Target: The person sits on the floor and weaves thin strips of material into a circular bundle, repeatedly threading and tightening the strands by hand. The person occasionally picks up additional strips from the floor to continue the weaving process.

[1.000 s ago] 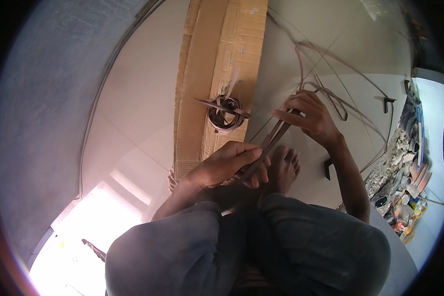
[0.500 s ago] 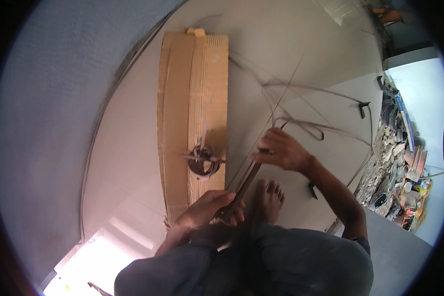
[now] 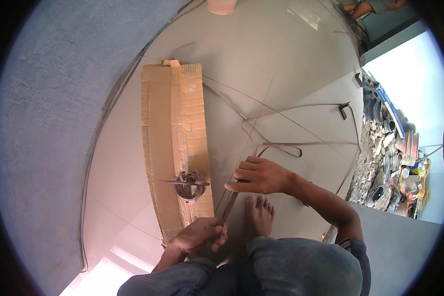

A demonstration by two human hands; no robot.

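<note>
Several lengths of flat brown plastic strap (image 3: 230, 206) run between my two hands, low in front of my knees. My left hand (image 3: 197, 234) is closed round the lower end of the strap, beside the near end of a long cardboard box (image 3: 159, 123). Farther up and to the right, my right hand (image 3: 264, 175) grips the same strap with curled fingers. From there, loose strap (image 3: 311, 144) trails over the floor in wide loops. A wound coil of brown strap (image 3: 190, 186) rests on the box, left of my right hand.
Black corner pieces (image 3: 343, 111) lie on the tiled floor at the right. Beyond them is a heap of rubble (image 3: 380, 143). A blue-grey wall (image 3: 59, 98) bounds the left. A pink bucket (image 3: 221, 6) stands at the far edge; another person's leg (image 3: 360, 10) shows far right.
The view has shifted, so box and hands appear lower and further left, and the pink bucket has come into sight. Both hands keep hold of the strap; the right hand is less blurred.
</note>
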